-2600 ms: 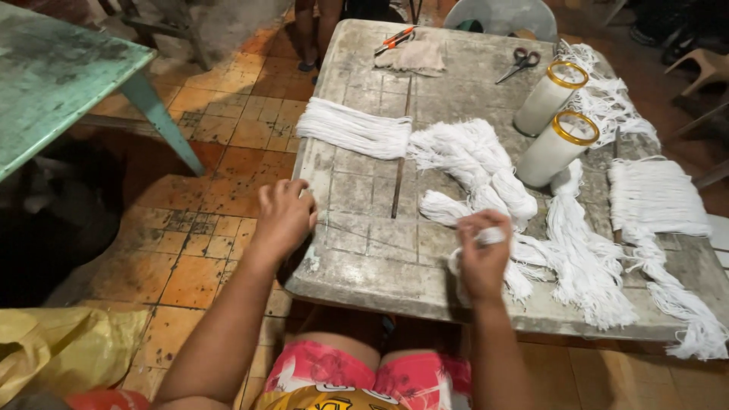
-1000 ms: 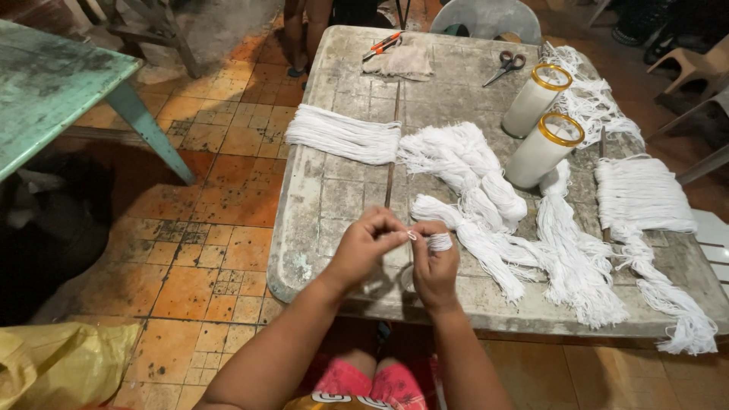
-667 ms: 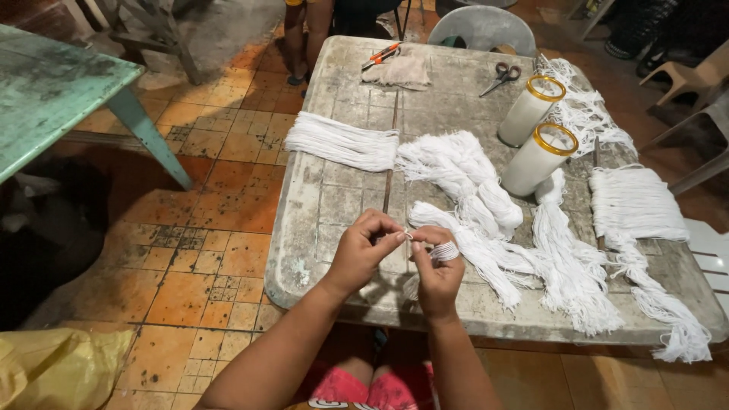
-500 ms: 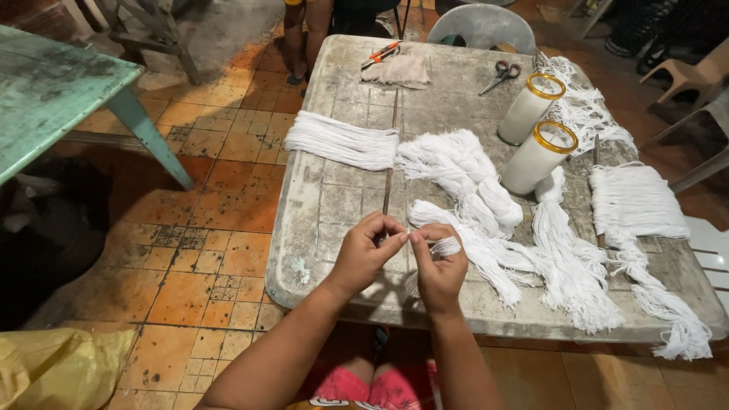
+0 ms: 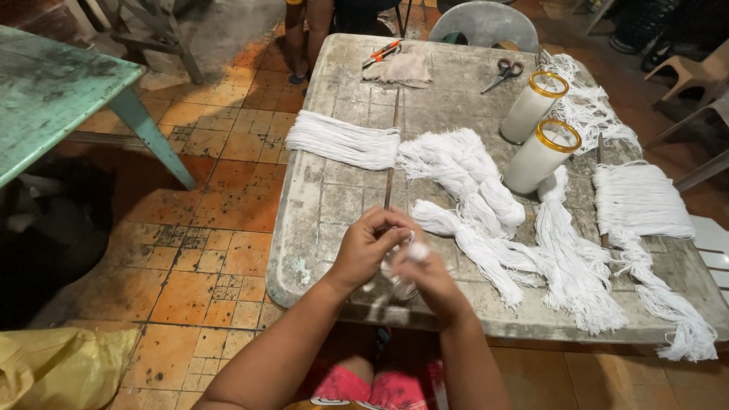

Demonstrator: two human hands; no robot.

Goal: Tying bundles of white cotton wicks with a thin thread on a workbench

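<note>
Over the near edge of a worn grey table (image 5: 342, 190), my left hand (image 5: 368, 247) and my right hand (image 5: 427, 277) meet. Both pinch a short piece of white string (image 5: 416, 250); the right hand is blurred and a small bundle of it sits by its fingers. Just right of my hands lie several hanks of white string (image 5: 486, 216). A flat bundle of cut white strings (image 5: 342, 140) lies farther back on the left.
Two white candles in gold-rimmed glasses (image 5: 541, 152) lie at the back right beside scissors (image 5: 503, 72), a cloth (image 5: 402, 68) and an orange cutter (image 5: 381, 52). A green table (image 5: 53, 83) stands left; a person's legs (image 5: 307, 34) and a grey chair (image 5: 486, 19) are beyond.
My left hand came in from the table's left edge to meet the right hand. Since then both hands keep working the string; the right hand has dropped slightly and blurred.
</note>
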